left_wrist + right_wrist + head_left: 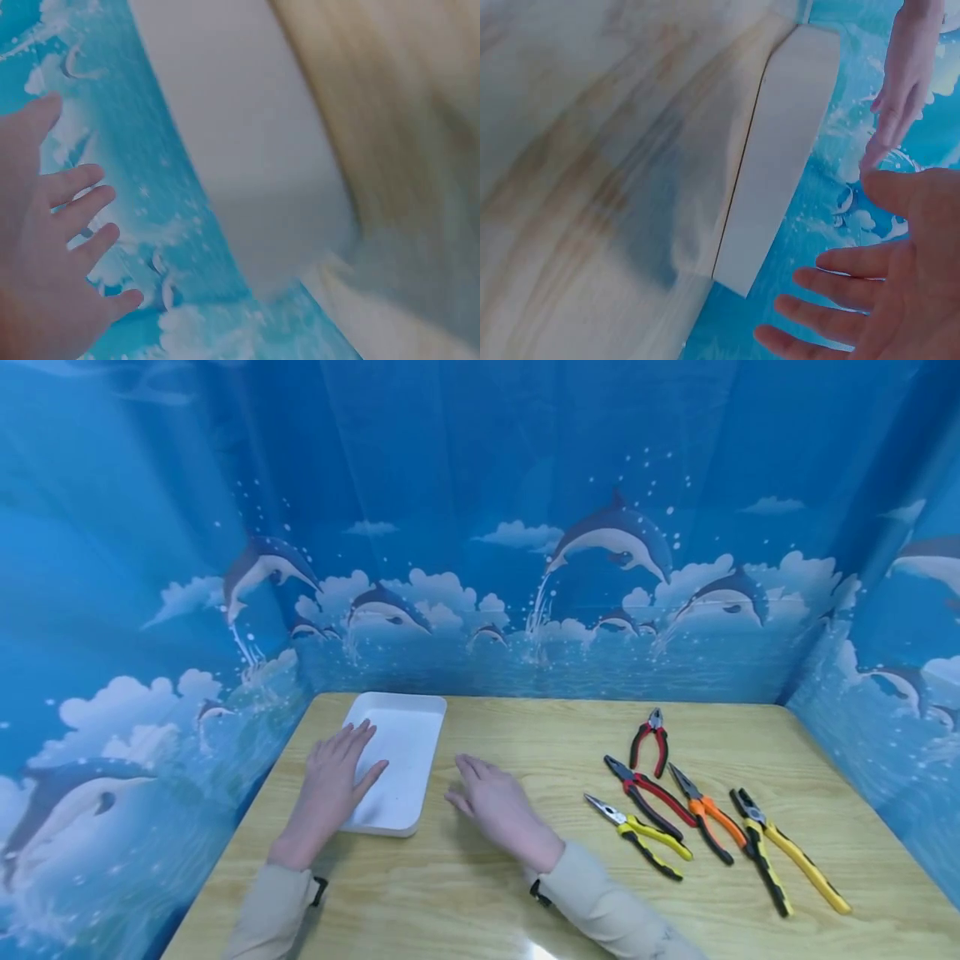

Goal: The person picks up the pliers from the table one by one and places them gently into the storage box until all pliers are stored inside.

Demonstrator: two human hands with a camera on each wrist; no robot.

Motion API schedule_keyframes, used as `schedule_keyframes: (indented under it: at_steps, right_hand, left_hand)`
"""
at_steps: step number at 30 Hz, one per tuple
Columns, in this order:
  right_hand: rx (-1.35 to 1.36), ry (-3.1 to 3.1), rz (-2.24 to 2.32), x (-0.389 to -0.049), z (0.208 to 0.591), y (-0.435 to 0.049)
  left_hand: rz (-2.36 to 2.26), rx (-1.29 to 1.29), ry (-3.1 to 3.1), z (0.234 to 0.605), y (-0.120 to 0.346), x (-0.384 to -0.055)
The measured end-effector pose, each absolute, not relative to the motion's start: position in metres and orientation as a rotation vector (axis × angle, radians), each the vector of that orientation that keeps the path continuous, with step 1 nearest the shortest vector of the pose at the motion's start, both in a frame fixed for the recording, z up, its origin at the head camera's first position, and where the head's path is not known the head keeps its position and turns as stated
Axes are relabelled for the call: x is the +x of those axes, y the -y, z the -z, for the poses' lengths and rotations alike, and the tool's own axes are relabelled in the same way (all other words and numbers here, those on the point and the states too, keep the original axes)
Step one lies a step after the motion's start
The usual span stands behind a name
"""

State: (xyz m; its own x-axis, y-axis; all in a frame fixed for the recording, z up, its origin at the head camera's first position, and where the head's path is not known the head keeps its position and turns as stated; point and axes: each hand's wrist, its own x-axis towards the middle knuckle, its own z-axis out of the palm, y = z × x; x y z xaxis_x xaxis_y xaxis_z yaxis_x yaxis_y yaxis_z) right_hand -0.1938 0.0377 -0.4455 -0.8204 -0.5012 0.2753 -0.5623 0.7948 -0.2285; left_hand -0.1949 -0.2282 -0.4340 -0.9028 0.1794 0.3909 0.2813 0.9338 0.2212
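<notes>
A white rectangular tray (401, 760) lies at the left of the wooden table, with nothing seen inside it. My left hand (330, 781) is over the tray's left side, fingers straight and thumb spread. In the left wrist view this hand (60, 262) holds nothing and appears apart from the tray wall (240, 135). My right hand (498, 810) hovers to the right of the tray, apart from it. The right wrist view shows the right hand (900, 292) with extended fingers and a bare palm, the tray's side (780, 157) beyond it.
Several pliers lie at the table's right: small red-black (650, 743), larger red-black (652, 797), yellow-black needle-nose (637, 835), orange-black (708, 814) and large yellow-black (787, 852). A blue dolphin-print curtain (465, 485) surrounds the table (420, 902) at the back and sides.
</notes>
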Motion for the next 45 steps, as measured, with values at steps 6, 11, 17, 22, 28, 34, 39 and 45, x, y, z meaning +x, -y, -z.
schedule_keyframes:
  at_steps: [6, 11, 17, 22, 28, 34, 39, 45]
  right_hand:
    - [0.856, 2.921, -0.289, -0.191, 0.451, -0.013]
    - [0.869, 2.965, -0.181, -0.190, 0.450, 0.006]
    - [0.849, 3.035, -0.122, -0.188, 0.457, 0.023]
    - [0.823, 3.066, -0.166, -0.186, 0.461, 0.029]
    - [0.799, 3.081, -0.218, -0.186, 0.459, 0.027]
    - [0.799, 3.104, -0.229, -0.187, 0.459, 0.025]
    - [0.796, 3.120, -0.230, -0.188, 0.458, 0.021]
    - [0.814, 3.103, -0.223, -0.189, 0.457, 0.015]
  left_hand:
    - [0.341, -0.234, 2.898, 0.445, 0.270, -0.179]
    - [0.394, -0.215, 2.983, 0.451, 0.289, -0.173]
    - [0.406, -0.222, 3.052, 0.456, 0.300, -0.170]
    - [0.420, -0.246, 3.083, 0.457, 0.307, -0.168]
    - [0.427, -0.258, 3.094, 0.457, 0.308, -0.169]
    - [0.419, -0.260, 3.085, 0.454, 0.302, -0.167]
    - [0.423, -0.277, 3.058, 0.458, 0.300, -0.167]
    - [0.412, -0.297, 3.045, 0.460, 0.299, -0.167]
